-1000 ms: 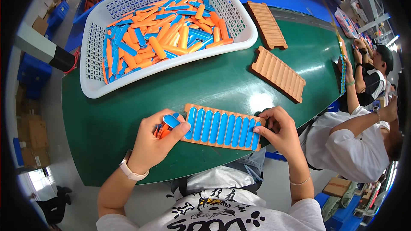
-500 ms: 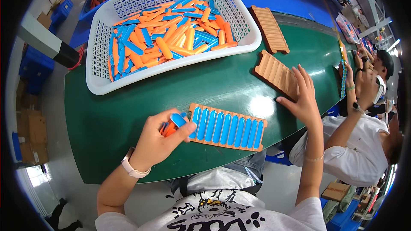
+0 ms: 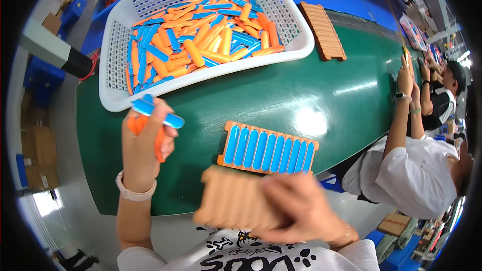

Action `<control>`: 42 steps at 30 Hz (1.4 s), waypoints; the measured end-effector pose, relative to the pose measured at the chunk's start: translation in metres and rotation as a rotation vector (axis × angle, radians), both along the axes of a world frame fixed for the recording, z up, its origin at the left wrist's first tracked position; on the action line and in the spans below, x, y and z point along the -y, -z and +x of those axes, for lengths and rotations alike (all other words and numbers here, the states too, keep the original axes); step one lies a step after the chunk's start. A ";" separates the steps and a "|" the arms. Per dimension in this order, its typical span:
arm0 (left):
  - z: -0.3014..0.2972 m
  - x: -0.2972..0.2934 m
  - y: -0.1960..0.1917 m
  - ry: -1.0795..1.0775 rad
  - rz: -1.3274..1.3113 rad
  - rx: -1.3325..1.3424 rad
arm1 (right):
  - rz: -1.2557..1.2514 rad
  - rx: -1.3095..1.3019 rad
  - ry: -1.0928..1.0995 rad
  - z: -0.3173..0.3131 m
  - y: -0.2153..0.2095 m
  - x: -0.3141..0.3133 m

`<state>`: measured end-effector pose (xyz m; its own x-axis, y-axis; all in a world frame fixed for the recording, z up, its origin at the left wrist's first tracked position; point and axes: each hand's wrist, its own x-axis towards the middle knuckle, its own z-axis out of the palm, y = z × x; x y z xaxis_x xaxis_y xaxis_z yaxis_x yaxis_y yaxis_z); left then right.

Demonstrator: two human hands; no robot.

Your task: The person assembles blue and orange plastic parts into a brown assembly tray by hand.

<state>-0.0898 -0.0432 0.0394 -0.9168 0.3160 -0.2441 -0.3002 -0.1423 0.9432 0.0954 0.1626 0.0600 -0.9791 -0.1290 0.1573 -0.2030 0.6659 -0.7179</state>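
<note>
My left hand [image 3: 143, 143] is closed around several flat, round-ended strips, orange ones and a blue strip [image 3: 173, 120], just below the near left corner of the basket. In my right hand [image 3: 304, 208] is a brown grooved tray [image 3: 231, 198], held low in front of my body past the table's near edge; both are smeared by motion. No strips show in its visible grooves. Beyond it on the green table lies a similar tray [image 3: 221, 160], its slots filled with a row of blue strips [image 3: 261, 150].
A white perforated basket [image 3: 299, 52] heaped with orange and blue strips stands at the back left. To its right lies another grooved tray [image 3: 326, 32]. Co-workers sit along the right side, the nearest in a white shirt [image 3: 427, 180]. A grey post [image 3: 50, 42] rises at the left.
My right hand has taken the grooved tray from the right of the table and brought it toward my body. My left hand has moved left, away from the filled tray, with its strips.
</note>
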 end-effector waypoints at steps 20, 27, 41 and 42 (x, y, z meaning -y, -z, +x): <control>0.005 0.000 -0.007 0.131 -0.126 0.014 | 0.370 -0.041 0.431 -0.031 0.050 -0.013; 0.021 -0.020 -0.002 0.418 -0.162 0.207 | 0.394 -0.035 0.360 -0.030 0.041 -0.023; 0.029 -0.016 0.016 0.626 -0.360 -0.200 | -0.596 0.305 0.098 -0.091 0.026 0.011; 0.026 -0.016 0.014 0.617 -0.356 -0.198 | -0.688 0.339 0.146 -0.095 0.028 0.011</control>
